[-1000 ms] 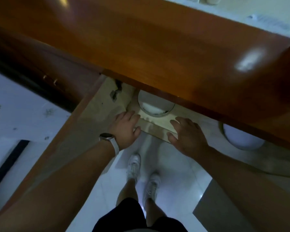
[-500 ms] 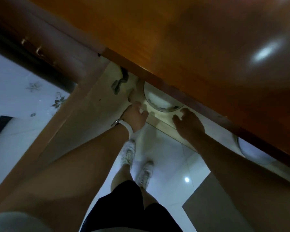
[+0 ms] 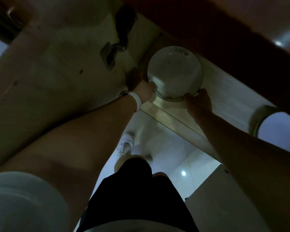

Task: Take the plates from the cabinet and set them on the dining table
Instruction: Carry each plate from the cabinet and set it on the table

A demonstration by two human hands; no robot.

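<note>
Moved in off the shelf edge: now gripping the plate's near-left rim with left hand [image 3: 141, 88], plate [image 3: 174, 72] not yet lifted, near-right rim pinched by right hand [image 3: 197, 101]. Still resting on cabinet shelf [image 3: 224, 91]; seemingly ready for lifting out.

White sneakers [image 3: 126, 143], black shorts [image 3: 134, 190], pale floor tiles [image 3: 167, 144] (glossy)

Glossy white ceramic plate [image 3: 174, 72], matt pale cabinet shelf [image 3: 166, 113], polished reddish wooden top [image 3: 241, 30], shiny floor tiles [image 3: 171, 156].

Countertop [image 3: 233, 36] close over plate [image 3: 174, 72] — door [image 3: 57, 64] leftward; front free
</note>
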